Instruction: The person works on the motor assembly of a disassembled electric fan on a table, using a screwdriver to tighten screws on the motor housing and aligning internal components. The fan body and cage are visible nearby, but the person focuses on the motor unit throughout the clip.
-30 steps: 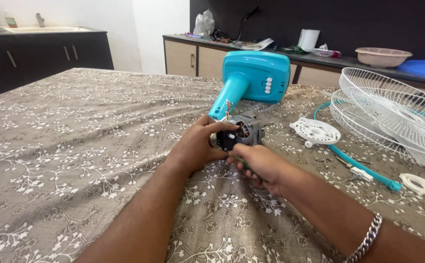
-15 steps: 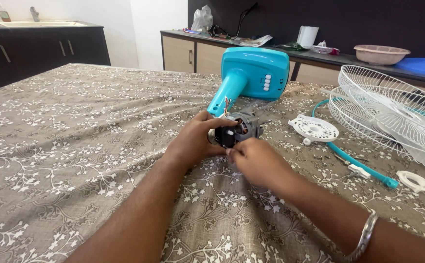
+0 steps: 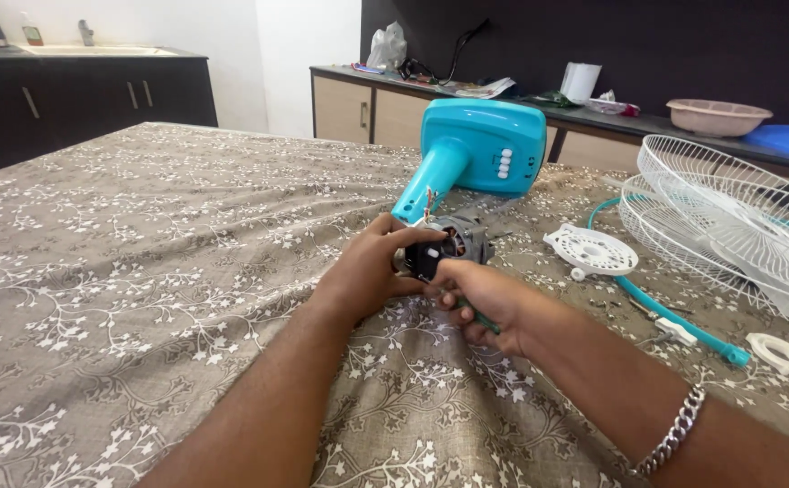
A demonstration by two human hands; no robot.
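A teal fan stand (image 3: 480, 149) lies on its side on the floral cloth, its neck ending in a bare grey motor (image 3: 457, 242) with loose wires. My left hand (image 3: 367, 271) grips the near side of the motor. My right hand (image 3: 485, 298) is closed around a green-handled screwdriver (image 3: 477, 318), its tip against the black part of the motor. A metal bracelet (image 3: 674, 432) is on my right wrist.
White fan grilles (image 3: 728, 217) are stacked at the right, with a round white cap (image 3: 591, 250), a teal rim (image 3: 674, 316) and a white ring (image 3: 778, 352) nearby. A counter (image 3: 647, 122) behind carries a pink bowl (image 3: 718, 116) and clutter. The floral cloth (image 3: 141, 271) covers the table.
Both hands stay at the motor with only small shifts; the camera view has tilted slightly.
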